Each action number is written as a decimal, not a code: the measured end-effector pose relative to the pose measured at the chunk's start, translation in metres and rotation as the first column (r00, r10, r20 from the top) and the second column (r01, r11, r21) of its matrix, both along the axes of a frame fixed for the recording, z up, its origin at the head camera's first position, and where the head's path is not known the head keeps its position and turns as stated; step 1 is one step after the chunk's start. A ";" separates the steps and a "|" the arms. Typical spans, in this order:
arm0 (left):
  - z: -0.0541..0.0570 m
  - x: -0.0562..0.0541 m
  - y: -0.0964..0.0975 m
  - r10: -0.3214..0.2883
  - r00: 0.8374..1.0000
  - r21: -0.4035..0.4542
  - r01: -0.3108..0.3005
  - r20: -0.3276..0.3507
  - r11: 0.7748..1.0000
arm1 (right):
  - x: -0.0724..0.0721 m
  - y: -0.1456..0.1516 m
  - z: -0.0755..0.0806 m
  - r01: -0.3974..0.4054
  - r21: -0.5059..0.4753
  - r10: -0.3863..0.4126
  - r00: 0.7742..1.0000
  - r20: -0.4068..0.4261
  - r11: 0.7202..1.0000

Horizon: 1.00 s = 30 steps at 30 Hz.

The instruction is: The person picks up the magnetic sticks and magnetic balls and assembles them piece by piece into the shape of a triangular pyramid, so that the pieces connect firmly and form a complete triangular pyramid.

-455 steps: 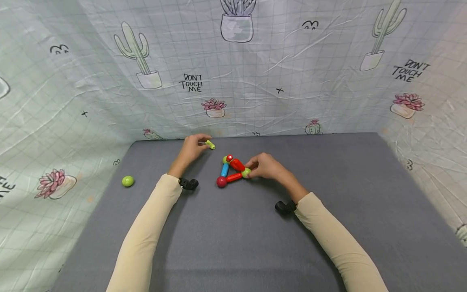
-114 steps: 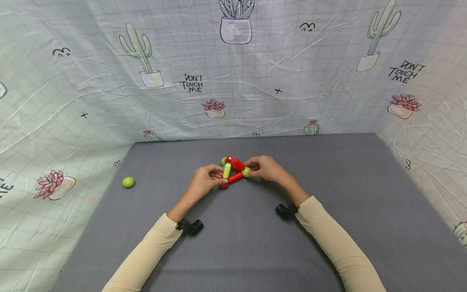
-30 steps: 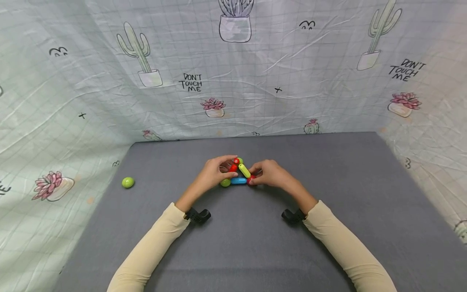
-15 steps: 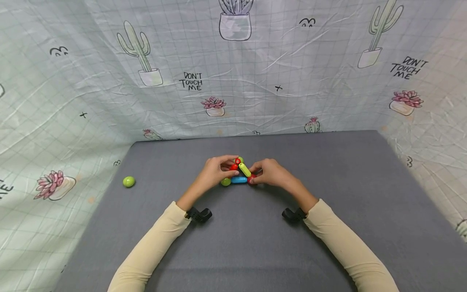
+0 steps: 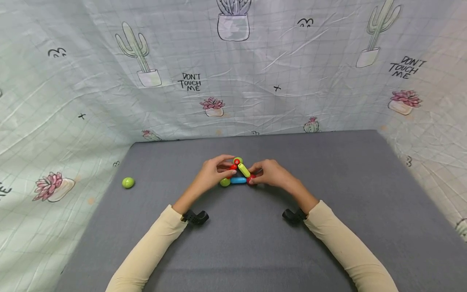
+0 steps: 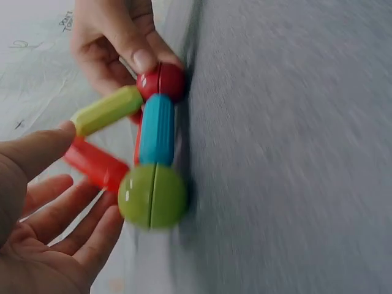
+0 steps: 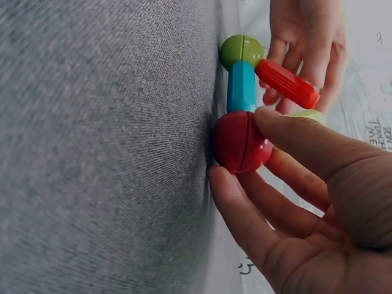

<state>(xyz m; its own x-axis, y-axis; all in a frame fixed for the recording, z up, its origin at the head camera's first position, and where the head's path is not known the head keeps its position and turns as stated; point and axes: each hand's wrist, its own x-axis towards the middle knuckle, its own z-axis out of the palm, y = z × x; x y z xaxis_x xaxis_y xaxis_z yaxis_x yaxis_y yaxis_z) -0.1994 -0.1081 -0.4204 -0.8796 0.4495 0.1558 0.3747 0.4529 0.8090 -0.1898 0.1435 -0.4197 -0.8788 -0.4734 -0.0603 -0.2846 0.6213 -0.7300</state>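
A small frame of magnetic rods and balls sits on the grey table, mid-view. Its front edge is a blue rod (image 5: 238, 180) between a green ball (image 5: 225, 182) on the left and a red ball (image 5: 250, 179) on the right. Another green ball (image 5: 238, 160) is at the back. From the red ball a yellow-green rod (image 5: 244, 170) slants up. My right hand (image 5: 271, 172) grips the red ball between thumb and fingers. My left hand (image 5: 215, 170) has thumb and fingers around the upper part of a red rod (image 7: 286, 82) that slants up from the left green ball.
A loose green ball (image 5: 128, 182) lies near the table's left edge. Behind the table (image 5: 240, 243) hangs a cloth (image 5: 255, 73) printed with cacti, also along both sides. Each wrist carries a black camera mount (image 5: 197, 217).
Earlier, my left hand held the yellow-green rod near the table's back; now that rod stands on the red ball. The frame has been turned. Lately my left hand shifted slightly left.
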 end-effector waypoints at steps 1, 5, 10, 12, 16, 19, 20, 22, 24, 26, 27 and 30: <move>0.000 0.001 -0.004 0.001 1.000 0.000 -0.001 -0.004 1.000 | 0.000 0.000 -0.001 0.002 0.000 -0.002 1.000 0.003 1.000; 0.000 0.006 -0.028 0.018 0.999 -0.022 -0.019 -0.043 1.000 | 0.001 0.003 -0.003 0.028 -0.013 -0.028 0.999 0.024 1.000; 0.005 0.010 -0.059 0.068 0.995 -0.042 -0.071 -0.076 0.997 | 0.003 0.005 -0.005 0.061 -0.037 -0.060 0.998 0.017 0.997; 0.008 0.012 -0.071 0.098 0.991 -0.055 -0.103 -0.089 0.993 | 0.004 0.006 -0.006 0.069 -0.035 -0.069 0.998 0.006 0.997; 0.011 0.015 -0.096 0.161 0.978 -0.091 -0.174 -0.130 0.981 | 0.003 0.006 -0.009 0.075 -0.031 -0.075 0.997 -0.014 0.997; 0.012 0.018 -0.113 0.204 0.965 -0.115 -0.224 -0.162 0.968 | 0.004 0.005 -0.010 0.073 -0.031 -0.073 0.997 -0.026 0.997; 0.013 0.020 -0.118 0.217 0.961 -0.119 -0.239 -0.170 0.964 | 0.004 0.005 -0.010 0.075 -0.030 -0.076 0.997 -0.025 0.997; 0.013 0.022 -0.129 0.240 0.952 -0.122 -0.266 -0.189 0.956 | 0.004 0.005 -0.011 0.076 -0.027 -0.077 0.997 -0.030 0.997; 0.013 0.026 -0.140 0.261 0.943 -0.125 -0.290 -0.207 0.949 | 0.005 0.005 -0.011 0.078 -0.028 -0.079 0.997 -0.028 0.997; 0.013 0.030 -0.150 0.280 0.933 -0.124 -0.312 -0.224 0.942 | 0.004 0.006 -0.012 0.077 -0.039 -0.078 0.997 -0.019 0.996; 0.013 0.031 -0.156 0.289 0.928 -0.125 -0.324 -0.234 0.938 | 0.004 0.007 -0.012 0.076 -0.048 -0.077 0.997 -0.014 0.996; 0.014 0.036 -0.171 0.316 0.914 -0.132 -0.357 -0.255 0.925 | 0.002 0.011 -0.015 0.071 -0.100 -0.070 0.997 0.020 0.992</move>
